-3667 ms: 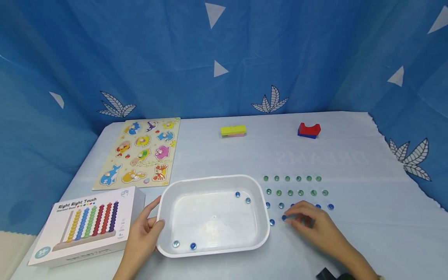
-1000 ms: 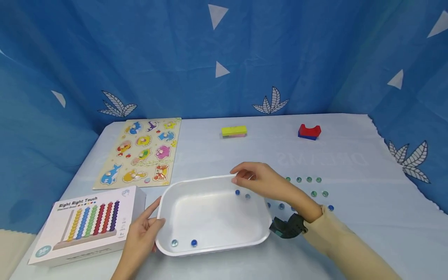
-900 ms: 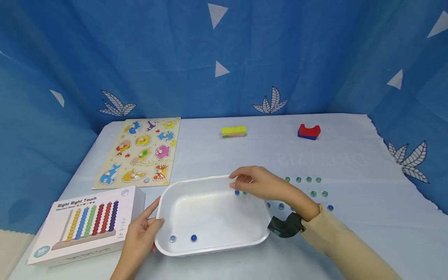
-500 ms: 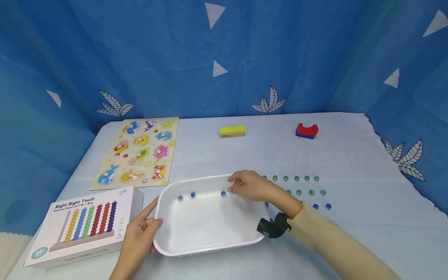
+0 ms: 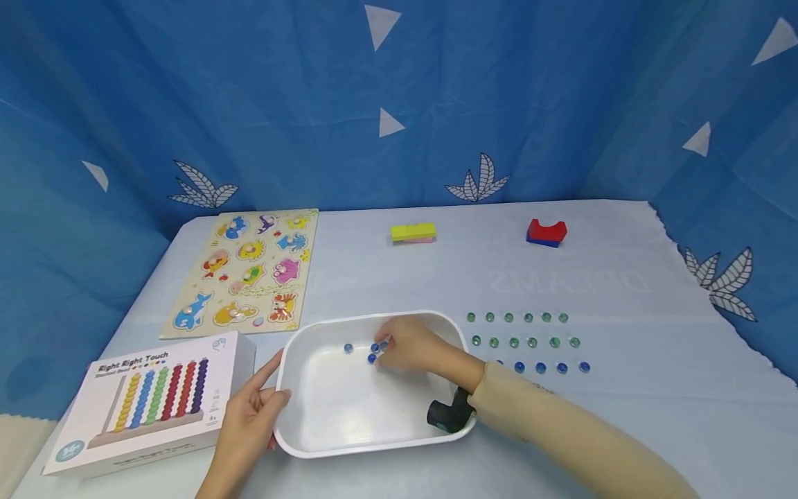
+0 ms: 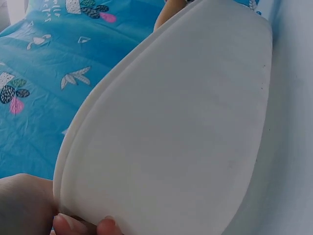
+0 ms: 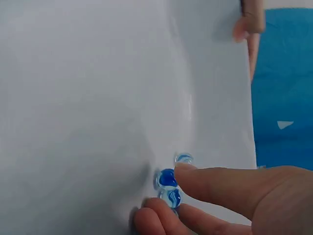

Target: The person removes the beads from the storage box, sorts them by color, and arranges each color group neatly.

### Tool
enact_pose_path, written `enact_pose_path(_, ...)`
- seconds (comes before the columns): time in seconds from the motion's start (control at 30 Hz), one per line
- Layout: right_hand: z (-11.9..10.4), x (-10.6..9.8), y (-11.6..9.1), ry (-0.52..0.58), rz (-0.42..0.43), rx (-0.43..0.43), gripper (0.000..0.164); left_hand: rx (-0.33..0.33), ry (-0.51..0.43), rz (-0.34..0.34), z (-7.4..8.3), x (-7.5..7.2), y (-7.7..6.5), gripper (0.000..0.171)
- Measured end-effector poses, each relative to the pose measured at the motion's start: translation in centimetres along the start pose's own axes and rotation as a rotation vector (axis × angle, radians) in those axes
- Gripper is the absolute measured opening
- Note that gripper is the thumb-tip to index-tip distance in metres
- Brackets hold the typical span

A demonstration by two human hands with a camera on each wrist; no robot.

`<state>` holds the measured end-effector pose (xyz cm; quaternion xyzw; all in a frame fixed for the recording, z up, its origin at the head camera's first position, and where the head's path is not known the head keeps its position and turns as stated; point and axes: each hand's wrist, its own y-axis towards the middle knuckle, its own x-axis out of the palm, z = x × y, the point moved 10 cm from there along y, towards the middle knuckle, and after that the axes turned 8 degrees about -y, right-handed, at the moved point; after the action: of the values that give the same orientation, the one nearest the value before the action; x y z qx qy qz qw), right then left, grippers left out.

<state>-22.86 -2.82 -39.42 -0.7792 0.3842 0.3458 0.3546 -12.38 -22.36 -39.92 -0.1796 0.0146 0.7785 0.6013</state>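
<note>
A white plastic tray (image 5: 324, 416) lies in front, its left end gripped by my left hand (image 5: 252, 412). In the left wrist view, the fingertips (image 6: 110, 226) press the underside of the tray (image 6: 166, 117). My right hand (image 5: 411, 344) reaches inside, near the far wall. Its bent thumb and fingers close round glass marbles (image 7: 170, 197), light and dark blue, at the fingertips. A dark blue marble (image 7: 167, 178) sits by the thumb tip. One pale blue marble (image 5: 348, 348) lies apart, to the left of the cluster. The fingers partly hide the rightmost marble.
Rows of green marbles (image 5: 514, 343) and blue marbles (image 5: 540, 368) stand right of the tray. A boxed bead toy (image 5: 162, 402) and an animal puzzle board (image 5: 249, 274) lie left. Behind are yellow blocks (image 5: 413, 232) and red and blue blocks (image 5: 547, 232).
My right hand has gone from the marble rows over the tray's far edge, then down and left inside it. The tray's marbles have rolled together near the far wall. My left hand keeps its grip.
</note>
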Motion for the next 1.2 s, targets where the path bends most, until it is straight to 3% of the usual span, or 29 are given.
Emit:
enact_pose_path(0.07, -0.7, 0.4, 0.2, -0.003, 0.023, -0.028, 0.033, 0.001, 0.002, -0.002, 0.0, 0.0, 0.0, 0.053)
enact_pose_path(0.3, -2.7, 0.6, 0.4, -0.180, 0.117, -0.123, 0.016, 0.025, -0.002, -0.004, 0.1, -0.2, -0.1, 0.053)
enact_pose_path(0.53, -2.9, 0.7, 0.7, -0.188, 0.120, -0.144, 0.011, 0.012, 0.000, -0.002, 0.1, -0.2, -0.2, 0.053)
enact_pose_path(0.7, -3.1, -0.1, 0.2, -0.100, 0.079, -0.200, 0.012, 0.008, 0.001, -0.011, 0.1, 0.0, -0.2, 0.053)
enact_pose_path(0.93, -2.9, -2.5, -2.3, 0.266, -0.033, -0.373, 0.016, 0.014, 0.003, -0.019, 0.2, 0.2, -0.1, 0.053)
enact_pose_path(1.03, -2.3, -4.3, -4.1, 0.350, 0.021, -0.407, 0.015, 0.012, 0.002, -0.019, 0.2, 0.2, -0.1, 0.053)
enact_pose_path(1.2, 0.2, -6.8, -7.4, 0.284, 0.176, -0.418, 0.014, 0.008, -0.010, -0.020, 0.0, 0.3, -0.1, 0.053)
